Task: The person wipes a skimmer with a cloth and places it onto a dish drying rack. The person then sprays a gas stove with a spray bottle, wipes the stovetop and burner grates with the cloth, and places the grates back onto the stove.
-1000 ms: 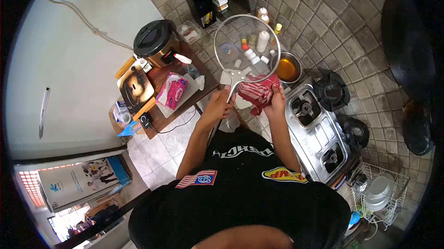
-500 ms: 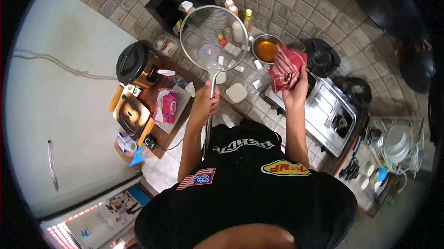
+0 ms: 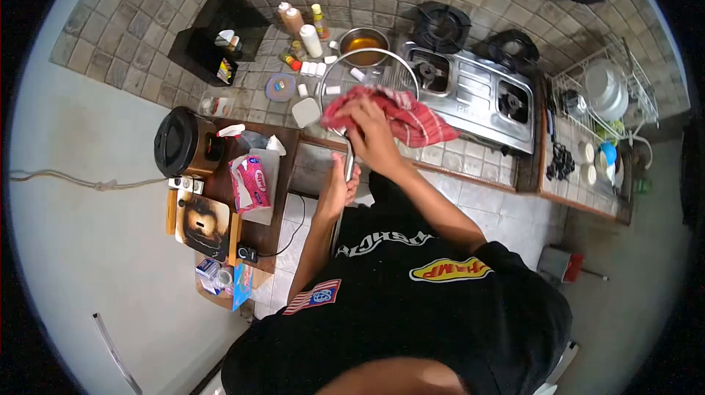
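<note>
My left hand is closed around the long metal handle of a round wire-mesh strainer, which I hold up in front of my body. A red cloth with white stripes is draped over the lower part of the strainer's hoop, near where the handle joins. My right hand presses the cloth there, its fingers on top of the fabric. The cloth hides much of the mesh, and its free end hangs to the right. Behind the hoop, a metal pot of amber liquid stands on the counter.
A steel gas stove and a dish rack are to the right. Sauce bottles and a white square lid lie behind. At left are a rice cooker, a tissue pack and a scorched toaster.
My right hand has brought the red cloth left from beside the pot onto the strainer. The strainer is lower and nearer my body. My view has turned to the right.
</note>
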`<state>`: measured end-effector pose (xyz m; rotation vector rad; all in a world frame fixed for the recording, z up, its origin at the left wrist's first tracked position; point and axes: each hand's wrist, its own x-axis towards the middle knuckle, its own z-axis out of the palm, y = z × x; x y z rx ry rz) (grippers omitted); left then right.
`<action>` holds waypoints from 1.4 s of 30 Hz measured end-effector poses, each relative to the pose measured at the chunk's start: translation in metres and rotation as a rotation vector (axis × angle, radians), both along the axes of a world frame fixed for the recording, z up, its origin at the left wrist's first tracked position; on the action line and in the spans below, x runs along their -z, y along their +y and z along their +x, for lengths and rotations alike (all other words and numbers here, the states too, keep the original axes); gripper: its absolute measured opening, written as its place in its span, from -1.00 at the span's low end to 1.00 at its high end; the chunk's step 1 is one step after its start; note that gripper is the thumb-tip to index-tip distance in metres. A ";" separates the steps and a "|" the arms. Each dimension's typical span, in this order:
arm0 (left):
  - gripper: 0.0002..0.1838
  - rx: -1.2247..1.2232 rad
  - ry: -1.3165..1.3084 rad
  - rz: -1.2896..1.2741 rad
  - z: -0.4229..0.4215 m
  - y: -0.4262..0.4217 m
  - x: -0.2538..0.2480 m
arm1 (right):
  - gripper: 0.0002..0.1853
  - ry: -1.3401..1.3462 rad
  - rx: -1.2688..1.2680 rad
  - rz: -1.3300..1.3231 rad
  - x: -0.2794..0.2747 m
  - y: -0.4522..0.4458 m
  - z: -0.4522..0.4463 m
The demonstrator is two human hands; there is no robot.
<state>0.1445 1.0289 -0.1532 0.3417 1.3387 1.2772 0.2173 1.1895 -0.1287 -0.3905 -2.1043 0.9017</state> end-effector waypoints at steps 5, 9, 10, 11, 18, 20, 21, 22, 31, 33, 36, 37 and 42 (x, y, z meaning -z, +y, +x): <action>-0.02 -0.052 -0.060 -0.085 0.031 -0.032 0.027 | -0.64 -0.198 -0.073 -0.111 0.015 -0.086 0.074; -0.03 -0.071 -0.073 -0.065 0.039 -0.047 0.041 | -0.65 -0.136 -0.078 -0.277 0.013 -0.127 0.118; -0.03 -0.053 -0.068 -0.063 0.044 -0.048 0.038 | -0.66 -0.124 -0.099 -0.322 0.012 -0.129 0.127; -0.03 -0.070 -0.056 -0.047 0.051 -0.048 0.033 | -0.66 -0.110 -0.118 -0.365 0.012 -0.130 0.136; -0.55 -0.199 0.134 0.088 0.075 -0.039 0.039 | -0.82 0.090 -0.024 -0.910 0.040 -0.133 0.221; -0.59 -0.164 0.215 0.142 0.088 -0.028 0.030 | -0.83 0.131 -0.030 -0.929 0.041 -0.132 0.250; -0.64 -0.178 0.197 0.171 0.095 -0.024 0.025 | -0.83 0.146 -0.013 -0.925 0.042 -0.132 0.264; -0.68 -0.190 0.179 0.199 0.107 -0.017 0.016 | -0.81 0.061 0.039 -0.884 0.044 -0.132 0.279; -0.68 0.028 0.070 0.441 0.351 0.087 0.008 | -0.59 -0.132 0.213 -0.647 0.025 -0.146 0.463; -0.66 0.112 -0.039 0.487 0.418 0.105 0.015 | -0.68 0.017 0.276 -0.678 0.046 -0.147 0.508; -0.64 0.154 -0.172 0.432 0.510 0.120 0.007 | -0.74 0.100 0.614 -1.323 0.032 -0.153 0.586; -0.64 0.191 -0.176 0.428 0.529 0.123 0.011 | -0.72 0.143 0.639 -0.938 0.076 -0.152 0.609; -0.63 0.296 -0.333 0.390 0.603 0.132 0.013 | -0.59 -0.011 0.468 -0.951 0.071 -0.156 0.687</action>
